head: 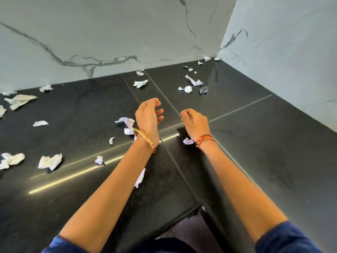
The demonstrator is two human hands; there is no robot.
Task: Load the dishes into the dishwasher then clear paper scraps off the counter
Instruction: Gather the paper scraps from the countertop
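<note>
Your forearms reach out over the black counter [255, 143]. Left hand [148, 117] and right hand [196, 123] hover mid-counter, fingers loosely curled, holding nothing. Paper scraps [50, 161] lie scattered: most to your left, some by the wrists, more near the back corner below the marble wall [109, 33].

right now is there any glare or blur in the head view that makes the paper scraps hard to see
Head view: long bright glare streaks cross the glossy black counter beside the left hand; wide-angle bending curves the marble wall; the scraps at the far corner are small and soft; the right hand casts a dark shadow or reflection beneath it.
</note>
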